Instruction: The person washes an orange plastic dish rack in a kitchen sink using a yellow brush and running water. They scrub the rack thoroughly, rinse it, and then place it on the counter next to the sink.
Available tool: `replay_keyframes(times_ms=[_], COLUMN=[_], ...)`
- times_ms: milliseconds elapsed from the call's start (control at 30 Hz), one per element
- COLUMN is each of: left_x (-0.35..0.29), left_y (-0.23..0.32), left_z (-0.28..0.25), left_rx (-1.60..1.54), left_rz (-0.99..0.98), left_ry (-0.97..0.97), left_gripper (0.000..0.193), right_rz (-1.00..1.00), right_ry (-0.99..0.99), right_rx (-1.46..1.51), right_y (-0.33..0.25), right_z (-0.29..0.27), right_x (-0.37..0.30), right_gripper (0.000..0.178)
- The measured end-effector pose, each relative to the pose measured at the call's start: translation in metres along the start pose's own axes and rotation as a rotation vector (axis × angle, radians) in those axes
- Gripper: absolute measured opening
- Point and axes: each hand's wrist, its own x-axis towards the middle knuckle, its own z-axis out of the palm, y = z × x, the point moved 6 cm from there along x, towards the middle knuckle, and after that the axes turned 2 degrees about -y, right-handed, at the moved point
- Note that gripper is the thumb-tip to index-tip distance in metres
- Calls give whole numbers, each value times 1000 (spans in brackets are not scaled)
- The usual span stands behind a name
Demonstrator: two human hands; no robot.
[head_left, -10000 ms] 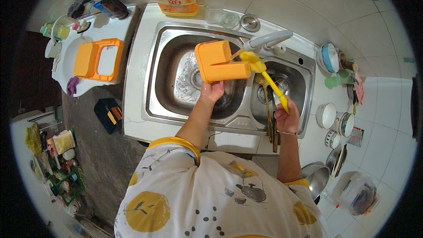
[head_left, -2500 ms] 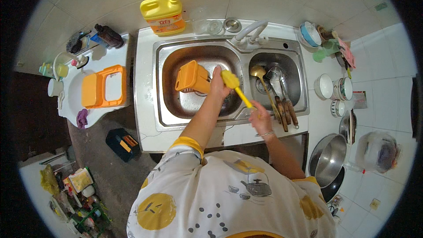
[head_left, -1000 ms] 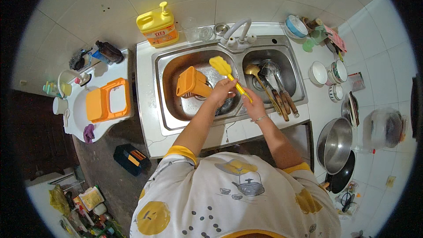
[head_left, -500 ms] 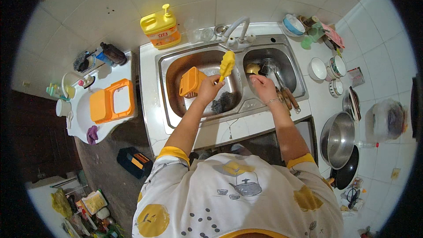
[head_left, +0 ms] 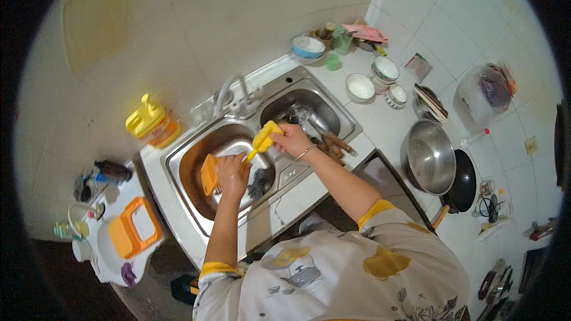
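Observation:
Over the left bowl of the steel sink point(head_left: 189, 193), I hold a yellow sponge brush point(head_left: 262, 140) with a thick ridged head and thin handle. My left hand point(head_left: 232, 173) is closed around its handle. At its head, my right hand point(head_left: 292, 141) grips with fingers and thumb. Beside my left hand an orange plastic basket point(head_left: 209, 176) stands in the bowl, partly hidden by that hand. A dark mesh scouring pad point(head_left: 259, 185) lies on the bowl's bottom. Several wooden-handled utensils point(head_left: 334, 144) rest in the right bowl, their handles over its near rim.
A pale faucet point(head_left: 229, 92) rises behind the sink. A yellow pump jug point(head_left: 153, 122) stands left. White bowls point(head_left: 360, 87), a large steel basin point(head_left: 428, 157) and a black wok point(head_left: 464, 181) are on the right counter. An orange plastic frame point(head_left: 135, 229) lies on the washbasin at left.
My right hand has come from the right bowl to the brush's head. My left hand still has the handle, now lower in the left bowl. The view has turned and shifted right.

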Motion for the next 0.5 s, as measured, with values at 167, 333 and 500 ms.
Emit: replay_keyframes(times_ms=[167, 333, 500], left_x=[20, 84, 160], left_y=[-4, 31, 84], left_z=[19, 63, 143], left_rx=[30, -73, -290], left_rz=[-75, 24, 27], left_ry=[-78, -46, -154], left_gripper=[35, 29, 34], right_rz=[-91, -57, -158], right_ry=[67, 100, 287], right_rx=[167, 328, 185], right_y=[-12, -11, -24], right_z=[-64, -145, -280], right_x=[18, 34, 64], right_gripper=[18, 18, 18])
